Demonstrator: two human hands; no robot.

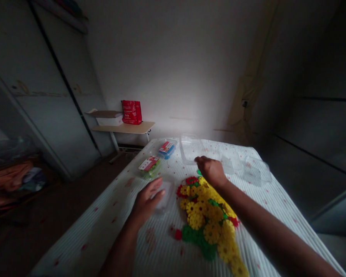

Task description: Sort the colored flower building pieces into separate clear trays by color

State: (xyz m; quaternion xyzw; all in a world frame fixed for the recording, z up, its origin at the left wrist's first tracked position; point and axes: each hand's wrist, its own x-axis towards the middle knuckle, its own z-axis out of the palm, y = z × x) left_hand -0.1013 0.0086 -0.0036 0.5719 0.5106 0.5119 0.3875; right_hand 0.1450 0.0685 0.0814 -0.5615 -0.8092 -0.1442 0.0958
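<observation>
My right hand [211, 170] is closed at the near right corner of a clear plastic container [187, 152], which looks tilted up. My left hand [148, 198] is open, its fingers stretched and thumb apart, beside another clear plastic container [165, 196] on the bed cover. Whether the left fingers touch that container, I cannot tell. Below my right forearm lies a heap of yellow flower-shaped plastic pieces [202, 207], with green pieces [197, 236] and red pieces [192, 180] among them.
Beyond my left hand stand a labelled box of green pieces [149, 166] and a labelled box of blue pieces [166, 149]. More clear containers [255, 171] stand at the right. A small table [135, 127] by the wall bears a red bag [132, 112] and a white box [109, 120].
</observation>
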